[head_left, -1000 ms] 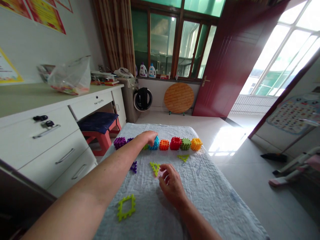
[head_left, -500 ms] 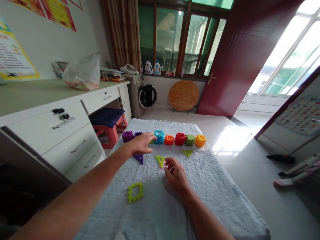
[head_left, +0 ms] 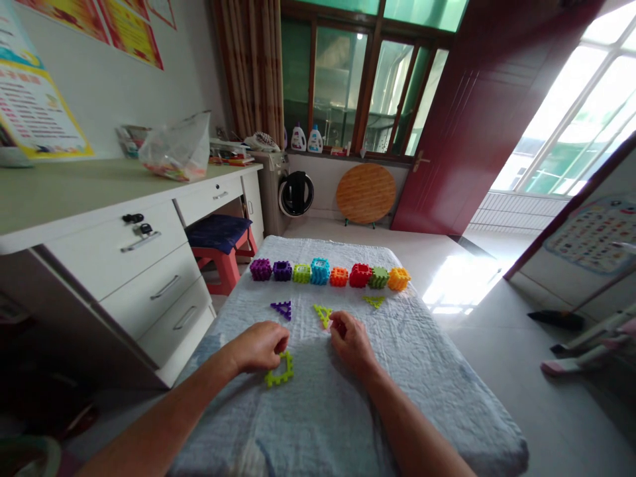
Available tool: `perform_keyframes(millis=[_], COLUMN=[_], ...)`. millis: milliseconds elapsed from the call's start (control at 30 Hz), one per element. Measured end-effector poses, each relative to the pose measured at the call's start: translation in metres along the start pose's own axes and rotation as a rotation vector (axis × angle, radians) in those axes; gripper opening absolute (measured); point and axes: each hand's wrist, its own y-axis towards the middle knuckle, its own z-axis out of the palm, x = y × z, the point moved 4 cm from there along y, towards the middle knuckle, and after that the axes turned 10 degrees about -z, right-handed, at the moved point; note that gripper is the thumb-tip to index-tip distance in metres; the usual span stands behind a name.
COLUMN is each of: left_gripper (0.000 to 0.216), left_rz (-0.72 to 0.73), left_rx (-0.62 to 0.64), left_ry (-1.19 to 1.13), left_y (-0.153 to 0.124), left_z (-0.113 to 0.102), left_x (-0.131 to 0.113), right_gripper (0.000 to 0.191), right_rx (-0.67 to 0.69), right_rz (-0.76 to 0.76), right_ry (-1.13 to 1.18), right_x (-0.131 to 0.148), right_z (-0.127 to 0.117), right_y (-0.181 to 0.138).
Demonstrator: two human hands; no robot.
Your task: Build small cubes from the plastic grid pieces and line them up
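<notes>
My left hand [head_left: 261, 346] is closed, its curled fingers and thumb at the upper left corner of a lime-green square frame [head_left: 289, 371] with toothed edges. The fingers cover that corner of the frame. My right hand [head_left: 352, 339] is closed too, fingertips at the right edge of a lime-green toothed triangle [head_left: 322, 314]. A purple triangle [head_left: 283, 309] lies on the cloth beyond my left hand, and another green triangle [head_left: 374, 301] lies beyond my right.
Across the far part of the cloth-covered table [head_left: 422, 397] runs a row of colored stacks, from a purple stack [head_left: 261, 269] to a yellow-orange one [head_left: 399, 279]. A desk [head_left: 99, 185] and a stool [head_left: 221, 235] stand left; a red door [head_left: 447, 132] is behind.
My left hand has drawn back from the far row to the square frame, and its fingers have curled. The right hand stays beside the green triangle. The view has shifted slightly.
</notes>
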Motion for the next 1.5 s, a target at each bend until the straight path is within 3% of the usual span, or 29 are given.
perform_keyframes(millis=[167, 300, 367, 500, 667, 767, 900, 1033, 1333, 1500], left_gripper=[0.016, 0.021, 0.021, 0.017, 0.017, 0.016, 0.036, 0.055, 0.05, 0.048], left_rz=[-0.071, -0.139, -0.148, -0.129, -0.163, -0.164, -0.006, 0.197, 0.209, 0.162], left_rx=[-0.119, -0.258, -0.306, -0.327, -0.348, -0.348, -0.217, -0.151, -0.213, -0.305], left_ry=[-0.11, -0.259, -0.318, -0.389, -0.398, -0.389, -0.433, -0.292, -0.008, 0.046], left_y=[0.016, 0.027, 0.031, 0.033, 0.031, 0.03, 0.025, 0.018, 0.014, 0.031], left_z=[-0.013, -0.021, -0.021, -0.018, -0.016, -0.015, -0.015, -0.02, -0.029, -0.05], left_x=[-0.018, -0.034, -0.041, -0.046, -0.043, -0.041, -0.042, -0.046, -0.064, -0.04], right_gripper=[0.019, 0.058, 0.068, 0.05, 0.06, 0.057, 0.054, 0.056, 0.061, 0.065], right_rx=[0.048, 0.118, 0.116, 0.094, 0.091, 0.095, 0.08, 0.082, 0.135, 0.05], right_rz=[-0.005, -0.1, -0.132, -0.139, -0.134, -0.137, -0.144, -0.13, -0.13, -0.131], right_ry=[0.061, 0.105, 0.071, 0.006, 0.022, 0.027, 0.054, 0.102, 0.151, 0.103], right_x=[0.005, 0.01, 0.01, 0.009, 0.009, 0.01, 0.008, 0.007, 0.01, 0.001], right_z=[0.0, 0.004, 0.006, 0.006, 0.005, 0.005, 0.004, 0.001, 0.001, 0.003], right_y=[-0.001, -0.004, -0.006, -0.005, -0.003, -0.003, -0.003, -0.003, -0.002, -0.006])
